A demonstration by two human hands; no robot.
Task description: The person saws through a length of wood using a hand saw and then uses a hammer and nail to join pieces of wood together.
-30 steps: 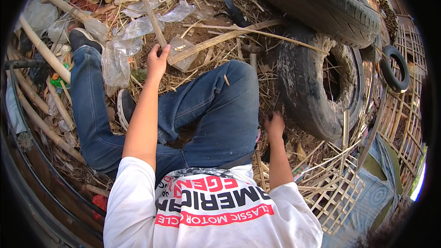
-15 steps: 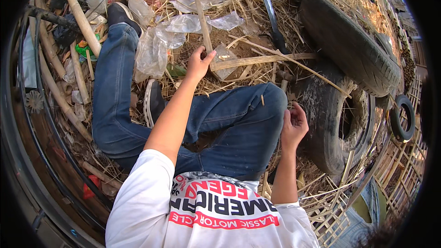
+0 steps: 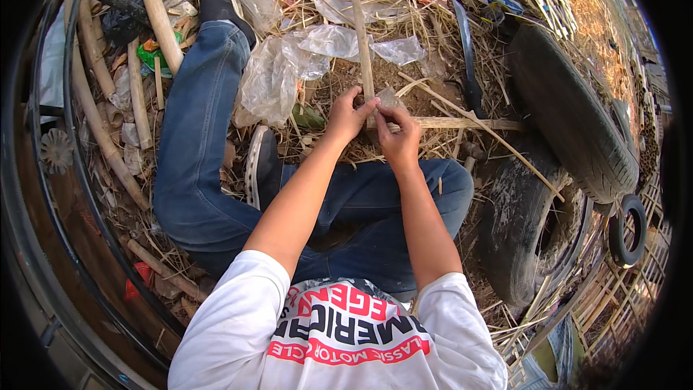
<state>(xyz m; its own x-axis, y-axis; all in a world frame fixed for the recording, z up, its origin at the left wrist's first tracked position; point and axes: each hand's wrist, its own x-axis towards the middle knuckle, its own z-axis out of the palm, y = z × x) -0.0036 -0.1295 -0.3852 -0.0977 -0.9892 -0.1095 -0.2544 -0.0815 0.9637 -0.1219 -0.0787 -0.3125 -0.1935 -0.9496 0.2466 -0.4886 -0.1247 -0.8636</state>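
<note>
Two wooden strips meet at a corner in front of me. The upright strip (image 3: 359, 25) points away from me, and the crosswise strip (image 3: 462, 123) runs right toward the tires. My left hand (image 3: 346, 117) is closed around the near end of the upright strip, at the corner. Beside it, my right hand (image 3: 401, 139) has its fingertips pinched together at the same joint; whatever they hold is too small or hidden to name. The hands nearly touch. Beyond the crosswise strip lies a long-bladed knife (image 3: 465, 50) with a dark handle.
To the right, one worn tire (image 3: 577, 112) leans over another tire (image 3: 509, 238), with a small tire (image 3: 627, 231) farther right. Clear plastic sheeting (image 3: 274, 76), straw and bamboo poles (image 3: 156, 14) litter the ground. A thin stick (image 3: 505, 141) crosses the crosswise strip. My bent legs (image 3: 195, 137) surround the work.
My right hand has moved from beside my knee up and left to the strips' corner, where its fingers now pinch. My left hand stays on the corner. The whole view has shifted slightly.
</note>
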